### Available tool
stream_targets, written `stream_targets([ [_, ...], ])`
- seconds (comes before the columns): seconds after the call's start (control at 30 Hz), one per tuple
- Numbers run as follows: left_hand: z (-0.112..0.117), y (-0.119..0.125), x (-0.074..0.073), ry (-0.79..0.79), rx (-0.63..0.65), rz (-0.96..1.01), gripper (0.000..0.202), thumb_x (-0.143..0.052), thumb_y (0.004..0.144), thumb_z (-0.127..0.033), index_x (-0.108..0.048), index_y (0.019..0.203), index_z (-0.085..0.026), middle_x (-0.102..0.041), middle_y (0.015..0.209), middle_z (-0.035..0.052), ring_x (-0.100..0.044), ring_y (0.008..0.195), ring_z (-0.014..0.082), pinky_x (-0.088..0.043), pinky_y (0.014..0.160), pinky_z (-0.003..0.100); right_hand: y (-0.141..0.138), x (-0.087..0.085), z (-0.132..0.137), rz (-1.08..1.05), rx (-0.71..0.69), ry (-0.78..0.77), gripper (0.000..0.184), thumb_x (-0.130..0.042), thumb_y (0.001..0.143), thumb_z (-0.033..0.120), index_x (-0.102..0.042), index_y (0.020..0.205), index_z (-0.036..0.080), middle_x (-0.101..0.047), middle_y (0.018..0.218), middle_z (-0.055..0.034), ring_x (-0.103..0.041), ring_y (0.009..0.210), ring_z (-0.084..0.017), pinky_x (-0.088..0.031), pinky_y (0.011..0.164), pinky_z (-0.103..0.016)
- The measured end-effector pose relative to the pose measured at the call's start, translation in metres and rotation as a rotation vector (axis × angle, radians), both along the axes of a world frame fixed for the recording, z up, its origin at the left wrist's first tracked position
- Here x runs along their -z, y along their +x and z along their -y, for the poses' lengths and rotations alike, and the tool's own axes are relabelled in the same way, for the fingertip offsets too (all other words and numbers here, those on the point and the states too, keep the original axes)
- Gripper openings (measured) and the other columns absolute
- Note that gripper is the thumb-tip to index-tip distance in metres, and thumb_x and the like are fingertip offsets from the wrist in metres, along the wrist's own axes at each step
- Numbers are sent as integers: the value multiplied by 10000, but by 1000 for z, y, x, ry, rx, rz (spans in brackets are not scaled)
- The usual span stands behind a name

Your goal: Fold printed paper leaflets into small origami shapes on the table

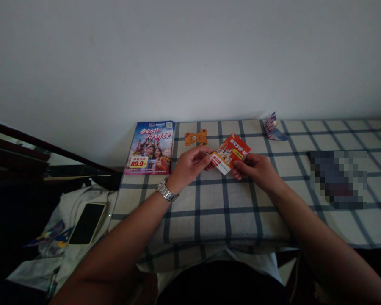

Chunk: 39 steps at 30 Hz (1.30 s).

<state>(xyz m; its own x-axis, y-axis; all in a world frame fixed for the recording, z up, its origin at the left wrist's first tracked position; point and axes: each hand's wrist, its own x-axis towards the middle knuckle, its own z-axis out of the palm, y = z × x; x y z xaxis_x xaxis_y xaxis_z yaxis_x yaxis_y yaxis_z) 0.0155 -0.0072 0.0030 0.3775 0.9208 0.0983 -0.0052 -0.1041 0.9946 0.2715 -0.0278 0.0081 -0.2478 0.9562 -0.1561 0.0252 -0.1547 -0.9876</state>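
A small red and white printed leaflet [231, 152] is held between both of my hands just above a checked cloth [209, 207]. My left hand [190, 165], with a metal watch on its wrist, pinches the leaflet's left edge. My right hand [257, 168] grips its right lower edge with curled fingers. The leaflet lies tilted, its red end pointing up to the right.
A colourful flyer [150, 147] lies at the cloth's far left corner, an orange bear-shaped cutout [196, 137] beside it. A folded paper piece [273, 127] stands by the wall. A pixelated patch covers the right. A dark phone [87, 223] rests on white fabric lower left.
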Motion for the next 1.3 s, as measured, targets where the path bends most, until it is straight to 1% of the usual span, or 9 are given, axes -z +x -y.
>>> stream_targets([
  [0.13,1,0,-3,46,-22,-17,366,-728,959,-445,-671,1179,-158,-766,930,61,-752,772,138,-652,719,252,-2,-2,0,-16,21,18,411,-857,804,566,-762,924,184,-794,765,-52,-733,610,-161,-649,598,-275],
  [0.23,2,2,-3,76,-64,-9,353,-724,962,-445,-673,1156,-155,-757,912,56,-746,755,131,-649,712,245,-4,-3,2,-35,19,0,421,-834,820,588,-763,918,185,-794,764,-53,-739,619,-158,-649,607,-266],
  [0.37,3,4,-3,85,-95,19,351,-728,960,-446,-668,1144,-153,-752,892,48,-750,752,131,-646,720,244,-7,-5,5,-16,-62,-39,428,-847,810,576,-767,892,164,-812,825,-80,-767,679,-163,-658,657,-265],
  [0.53,7,7,-3,62,-63,48,329,-749,947,-413,-671,1129,-150,-767,889,52,-749,742,127,-632,703,222,-11,-3,6,20,-133,-53,458,-867,785,566,-777,958,151,-816,814,-79,-774,679,-171,-662,662,-277],
  [0.67,8,8,-4,65,-52,39,303,-748,949,-379,-673,1132,-149,-772,895,55,-750,749,126,-628,708,219,-12,-2,4,47,-167,-37,455,-823,820,597,-774,912,154,-811,782,-72,-754,632,-162,-655,630,-282],
  [0.83,8,8,-6,60,-47,52,279,-757,943,-342,-669,1121,-147,-768,870,46,-742,737,114,-625,704,205,-11,-2,3,85,-182,-39,475,-812,816,621,-764,832,149,-798,738,-73,-727,583,-152,-643,594,-283],
  [1.03,7,6,-4,-12,14,55,404,-760,932,-409,-648,1205,-132,-750,859,46,-743,728,137,-639,697,242,-7,3,2,109,-220,-43,472,-774,866,608,-776,818,139,-800,742,-77,-727,584,-142,-628,592,-261],
  [1.13,7,6,-4,3,38,-16,373,-747,937,-442,-684,1134,-133,-753,874,57,-728,721,129,-620,684,228,-7,3,2,109,-225,-44,466,-770,871,602,-774,803,141,-796,724,-74,-724,576,-144,-623,586,-260],
  [1.3,8,7,-7,16,69,-124,296,-721,957,-440,-690,920,-148,-725,762,22,-686,645,98,-560,618,179,-11,-2,4,87,-227,-59,453,-794,835,618,-765,785,169,-793,706,-59,-732,572,-167,-630,580,-287],
])
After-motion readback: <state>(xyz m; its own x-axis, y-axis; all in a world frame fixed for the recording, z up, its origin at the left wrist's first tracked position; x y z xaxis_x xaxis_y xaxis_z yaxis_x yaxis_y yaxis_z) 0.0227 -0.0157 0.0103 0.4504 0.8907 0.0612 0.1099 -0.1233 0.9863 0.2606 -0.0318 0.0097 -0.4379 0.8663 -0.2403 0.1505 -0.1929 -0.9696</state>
